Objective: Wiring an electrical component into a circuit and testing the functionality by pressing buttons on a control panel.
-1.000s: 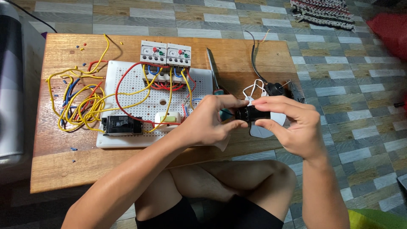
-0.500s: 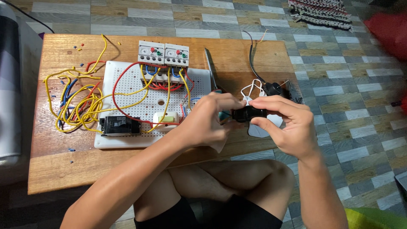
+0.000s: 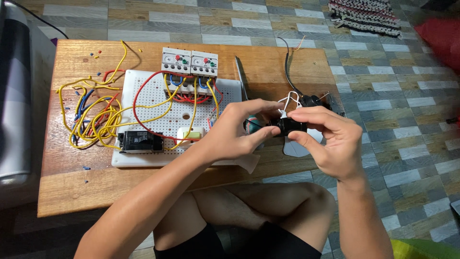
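Both my hands meet over the right end of a low wooden table (image 3: pixel 72 187). My left hand (image 3: pixel 235 132) and my right hand (image 3: pixel 330 144) pinch a small black cylindrical part (image 3: pixel 287 127) between their fingertips. Thin white wires (image 3: pixel 290 101) loop up from the part. A black cable (image 3: pixel 286 72) runs from behind it toward the table's far edge. A round teal object (image 3: pixel 250 124) peeks out behind my left fingers, mostly hidden.
A white perforated board (image 3: pixel 167 120) carries two grey relay units (image 3: pixel 190 62), a black breaker (image 3: pixel 140 141), a cream block (image 3: pixel 189 134) and red and yellow wiring. Loose yellow, blue and red wires (image 3: pixel 88 115) lie left. A metal tool (image 3: pixel 241 76) lies beside the board. My crossed legs sit below.
My hands stay together on the black part, with only small finger shifts. The view has drifted slightly.
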